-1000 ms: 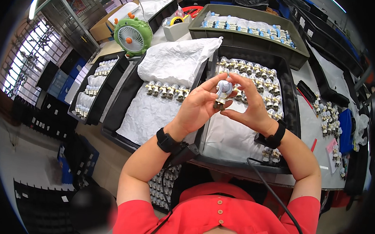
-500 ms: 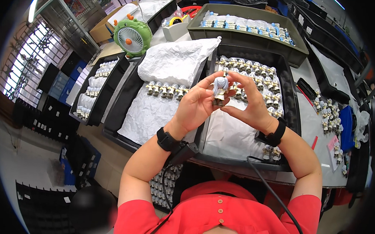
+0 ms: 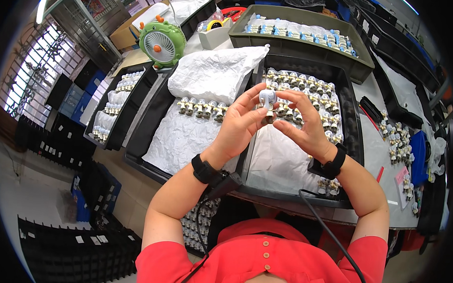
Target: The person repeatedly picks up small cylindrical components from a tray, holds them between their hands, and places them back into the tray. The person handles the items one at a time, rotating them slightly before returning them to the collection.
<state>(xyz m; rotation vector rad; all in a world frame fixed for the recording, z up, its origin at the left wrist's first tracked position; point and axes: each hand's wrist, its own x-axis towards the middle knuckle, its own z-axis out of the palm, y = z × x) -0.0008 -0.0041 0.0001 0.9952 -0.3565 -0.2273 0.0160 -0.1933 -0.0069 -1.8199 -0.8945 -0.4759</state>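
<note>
Both hands, left hand (image 3: 239, 124) and right hand (image 3: 307, 127), clasping a small white fitting (image 3: 267, 97) over the black tray (image 3: 354, 131).

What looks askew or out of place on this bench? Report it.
Nothing is spilled or damaged. Only oddity: the white paper sheet lies crumpled over the left black tray's far end. Both hands, left hand and right hand, hold one small white fitting.

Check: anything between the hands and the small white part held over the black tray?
Nothing visible. Both the left hand and the right hand already pinch the small white part with their fingers, raised above the black tray and its rows of similar parts.
</note>
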